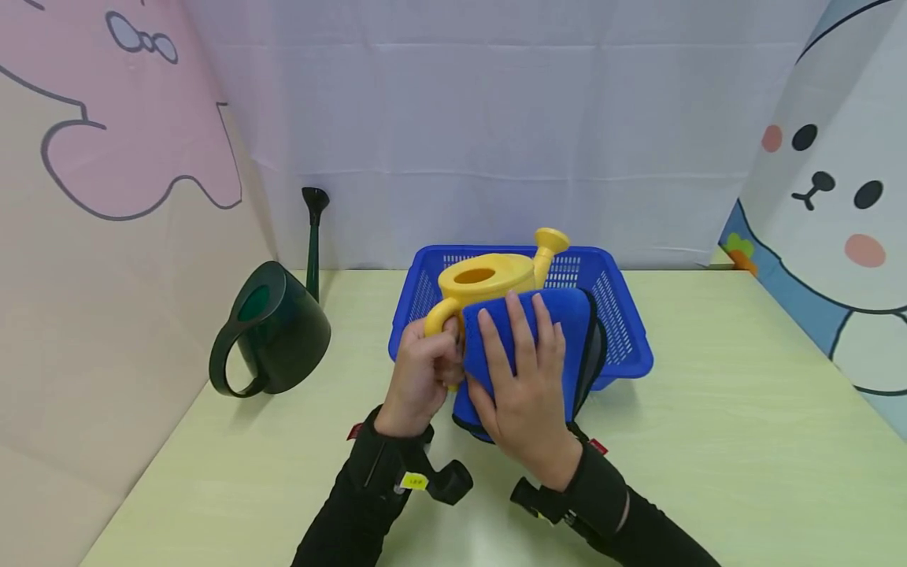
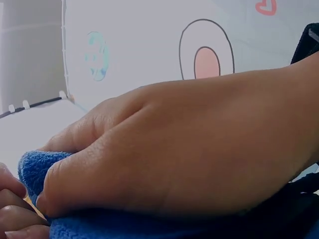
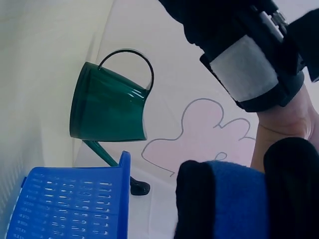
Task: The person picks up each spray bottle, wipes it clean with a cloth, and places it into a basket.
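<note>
left hand (image 1: 418, 378) has its fingers curled round the handle of the yellow watering can (image 1: 489, 283); the can sits over the front-left of the blue basket (image 1: 623, 331), spout at about 1 o'clock; right hand (image 1: 524, 386) lies flat, fingers straight, pressing a blue cloth (image 1: 560, 315) against the can's side; dark green watering can (image 1: 272, 327) sits well off at 9 o'clock on the bench (image 1: 744, 441)

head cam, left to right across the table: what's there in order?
Dark green watering can → left hand gripping the yellow watering can's handle → right hand pressing a blue cloth against it → right wall of the blue basket.
</note>
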Tool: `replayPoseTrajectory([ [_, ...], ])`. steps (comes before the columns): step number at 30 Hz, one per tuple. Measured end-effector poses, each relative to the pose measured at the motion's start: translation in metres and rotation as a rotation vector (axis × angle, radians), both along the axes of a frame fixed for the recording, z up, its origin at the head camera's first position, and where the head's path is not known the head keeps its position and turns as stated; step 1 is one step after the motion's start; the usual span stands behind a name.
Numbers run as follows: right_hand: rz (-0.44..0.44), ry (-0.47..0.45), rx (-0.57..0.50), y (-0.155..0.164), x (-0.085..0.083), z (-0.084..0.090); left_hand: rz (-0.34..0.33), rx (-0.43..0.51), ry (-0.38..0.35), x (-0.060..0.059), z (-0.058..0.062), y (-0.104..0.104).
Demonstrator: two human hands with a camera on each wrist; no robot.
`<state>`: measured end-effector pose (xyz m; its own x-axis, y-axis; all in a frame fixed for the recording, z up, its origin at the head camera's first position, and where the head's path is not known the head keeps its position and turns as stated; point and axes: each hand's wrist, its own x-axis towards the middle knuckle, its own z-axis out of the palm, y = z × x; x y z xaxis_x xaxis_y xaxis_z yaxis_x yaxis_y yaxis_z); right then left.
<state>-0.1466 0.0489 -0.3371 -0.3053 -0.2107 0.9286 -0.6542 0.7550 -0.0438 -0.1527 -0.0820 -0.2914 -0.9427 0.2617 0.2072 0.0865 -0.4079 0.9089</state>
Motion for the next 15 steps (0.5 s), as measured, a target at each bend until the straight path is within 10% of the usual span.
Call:
replayPoseTrajectory([
  [15, 0.223, -0.144, -0.163, 0.017, -0.005, 0.014, -0.038, 0.038, 0.07, 0.002, -0.001, -0.001],
])
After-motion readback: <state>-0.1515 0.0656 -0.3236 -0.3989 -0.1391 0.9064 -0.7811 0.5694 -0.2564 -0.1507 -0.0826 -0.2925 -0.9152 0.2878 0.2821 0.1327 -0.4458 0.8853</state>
